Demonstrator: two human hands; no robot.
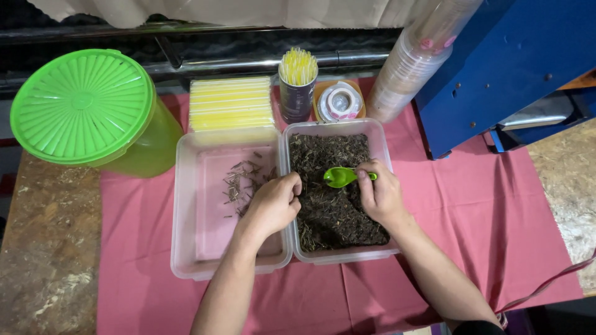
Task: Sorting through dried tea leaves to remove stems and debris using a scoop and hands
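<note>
Nearby, straw cup (297, 84) and stacked cups (406, 74) stand behind tubs.

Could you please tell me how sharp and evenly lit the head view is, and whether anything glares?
Head view: sharp and evenly lit on both hands, left hand and right hand; soft shine on the green lid; top edge dark; cup stack bends near the frame edge.

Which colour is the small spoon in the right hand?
Bright green spoon, seen clearly in the head view.

both bare forearms reach forward from below, converging. the left hand (272, 205) is curled knuckles-up, fingers pinched together; the right hand (380, 193) is closed in a grip, thumb forward.
</note>
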